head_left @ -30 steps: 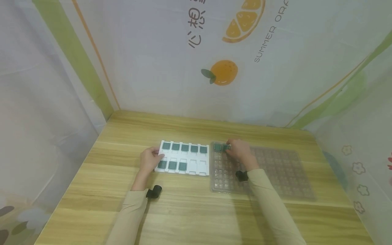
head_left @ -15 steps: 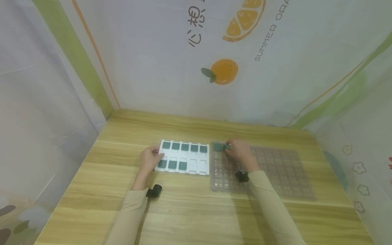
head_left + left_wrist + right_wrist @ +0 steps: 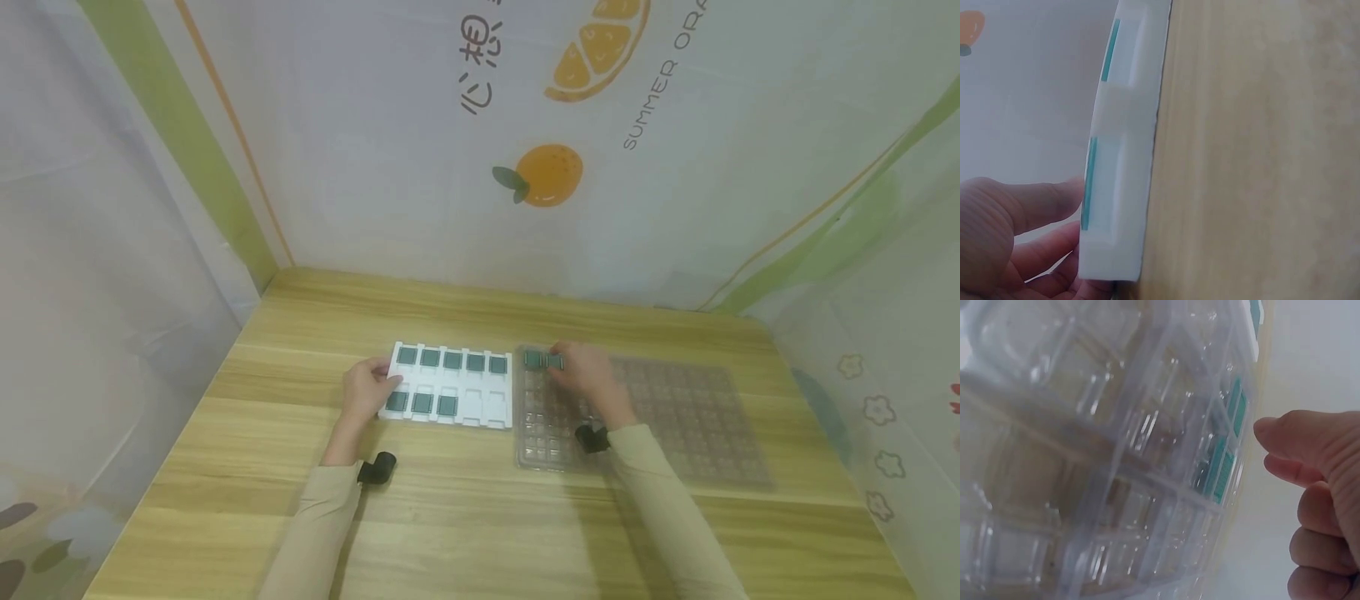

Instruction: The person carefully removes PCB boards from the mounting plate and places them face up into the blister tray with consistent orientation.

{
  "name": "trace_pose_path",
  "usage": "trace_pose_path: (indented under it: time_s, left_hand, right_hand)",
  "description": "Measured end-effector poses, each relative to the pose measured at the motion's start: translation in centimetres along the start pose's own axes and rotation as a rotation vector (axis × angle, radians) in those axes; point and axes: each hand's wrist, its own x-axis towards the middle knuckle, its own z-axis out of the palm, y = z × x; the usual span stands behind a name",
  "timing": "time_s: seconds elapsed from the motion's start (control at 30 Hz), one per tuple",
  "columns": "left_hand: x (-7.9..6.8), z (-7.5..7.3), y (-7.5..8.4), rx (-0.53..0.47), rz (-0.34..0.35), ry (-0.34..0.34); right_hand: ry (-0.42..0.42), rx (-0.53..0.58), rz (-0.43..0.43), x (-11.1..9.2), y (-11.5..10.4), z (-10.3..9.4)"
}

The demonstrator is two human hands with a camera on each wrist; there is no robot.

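Observation:
A white foam-like tray bears square green chips in two rows. My left hand pinches its left edge, thumb on top and fingers underneath; the left wrist view shows the tray's side wall. Just right of it, a clear plastic blister tray holds two green chips in its far-left cells. My right hand hovers beside the second chip. From the right wrist, thumb and forefinger are slightly apart with nothing between them, near that chip, the other fingers curled.
Both trays lie on a wood-grain table, nearly touching side by side. Behind them hangs a printed curtain with orange pictures. The white tray's near row has two bare pockets at its right end.
The right thumb and forefinger have let go of the second green chip, which now shows more fully in its cell. The left hand and the white tray have hardly moved.

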Motion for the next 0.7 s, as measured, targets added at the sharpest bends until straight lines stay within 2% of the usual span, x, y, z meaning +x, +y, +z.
trace_pose_path:
  time_s: [0.23,0.47,0.7]
  left_hand:
    - [0.1,0.0,0.0,-0.002,0.010,-0.004]
    - [0.1,0.0,-0.1,0.001,0.011,-0.002]
    - [0.2,0.0,-0.1,0.001,0.006,-0.002]
  right_hand:
    - [0.009,0.081,0.013,-0.7,-0.7,0.1]
    - [0.028,0.069,-0.009,-0.9,-2.0,-0.3]
    - [-0.014,0.168,-0.010,-1.1,-3.5,-0.7]
